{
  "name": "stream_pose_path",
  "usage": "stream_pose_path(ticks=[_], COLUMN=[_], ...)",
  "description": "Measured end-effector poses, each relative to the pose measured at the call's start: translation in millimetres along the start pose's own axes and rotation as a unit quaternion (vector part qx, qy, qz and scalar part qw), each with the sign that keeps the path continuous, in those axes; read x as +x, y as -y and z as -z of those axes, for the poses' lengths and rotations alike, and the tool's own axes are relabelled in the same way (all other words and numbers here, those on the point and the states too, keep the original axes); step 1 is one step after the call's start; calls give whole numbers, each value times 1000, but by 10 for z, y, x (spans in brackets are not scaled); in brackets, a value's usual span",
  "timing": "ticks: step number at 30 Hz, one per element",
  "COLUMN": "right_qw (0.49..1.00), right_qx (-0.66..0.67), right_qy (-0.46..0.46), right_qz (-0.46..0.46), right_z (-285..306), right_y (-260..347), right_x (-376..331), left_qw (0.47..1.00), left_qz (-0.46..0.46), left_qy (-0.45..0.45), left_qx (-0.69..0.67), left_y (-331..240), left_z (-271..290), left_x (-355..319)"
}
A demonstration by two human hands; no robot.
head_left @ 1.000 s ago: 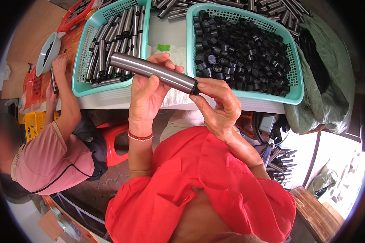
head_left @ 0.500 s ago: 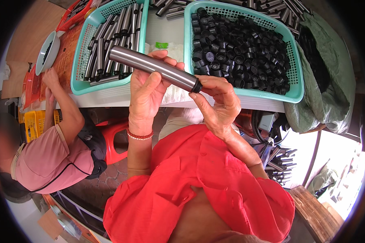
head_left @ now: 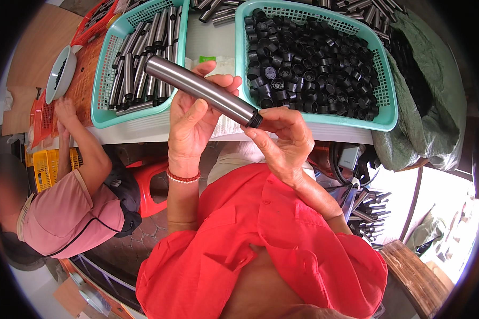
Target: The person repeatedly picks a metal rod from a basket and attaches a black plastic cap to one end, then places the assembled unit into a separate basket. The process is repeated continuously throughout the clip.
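A brushed grey metal tube [head_left: 202,89] lies slantwise across my hands, its plain end up at the left. My left hand [head_left: 190,125] is wrapped loosely around its middle, thumb on the near side. At the lower right end sits a black ribbed plastic plug [head_left: 255,120], which my right hand [head_left: 285,139] pinches between thumb and fingers. The tube is held above the near edge of the white table [head_left: 213,40]. Behind my left hand is a turquoise basket [head_left: 97,101] of similar tubes. Another turquoise basket [head_left: 389,114], full of black plastic caps [head_left: 314,69], stands behind my right hand.
At the left a co-worker in a pink shirt [head_left: 72,212] reaches toward a pale bowl [head_left: 60,77]. A red stool [head_left: 148,186] is beside them. Green sacking [head_left: 436,111] hangs at the right. More tubes [head_left: 370,212] are stacked low at the right; others lie beyond the baskets.
The plug end of the tube has dipped slightly, and my right hand has come down a little with it. The baskets appear shifted slightly left and up in the view.
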State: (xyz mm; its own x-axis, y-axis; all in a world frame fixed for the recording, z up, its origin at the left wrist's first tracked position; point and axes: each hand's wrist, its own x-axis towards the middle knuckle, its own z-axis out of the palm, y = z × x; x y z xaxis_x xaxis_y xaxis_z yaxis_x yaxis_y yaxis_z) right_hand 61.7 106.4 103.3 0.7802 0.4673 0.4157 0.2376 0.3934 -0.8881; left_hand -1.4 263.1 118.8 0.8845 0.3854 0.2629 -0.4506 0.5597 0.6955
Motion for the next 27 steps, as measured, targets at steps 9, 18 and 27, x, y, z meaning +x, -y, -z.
stream_pose_path(ticks=[9, 18, 27], right_qw=[990, 999, 999], right_qx=[-76, 27, 19], right_qy=[-6, 5, -24], right_qz=[122, -45, -37], right_z=[-16, 64, -17], right_y=[-91, -97, -111], right_x=[47, 45, 234], left_qw=[997, 993, 992], left_qz=[59, 18, -7], left_qy=[-7, -70, -76], left_qx=[43, 97, 103], left_y=[55, 37, 74], left_z=[-77, -167, -289], left_x=[-30, -84, -83])
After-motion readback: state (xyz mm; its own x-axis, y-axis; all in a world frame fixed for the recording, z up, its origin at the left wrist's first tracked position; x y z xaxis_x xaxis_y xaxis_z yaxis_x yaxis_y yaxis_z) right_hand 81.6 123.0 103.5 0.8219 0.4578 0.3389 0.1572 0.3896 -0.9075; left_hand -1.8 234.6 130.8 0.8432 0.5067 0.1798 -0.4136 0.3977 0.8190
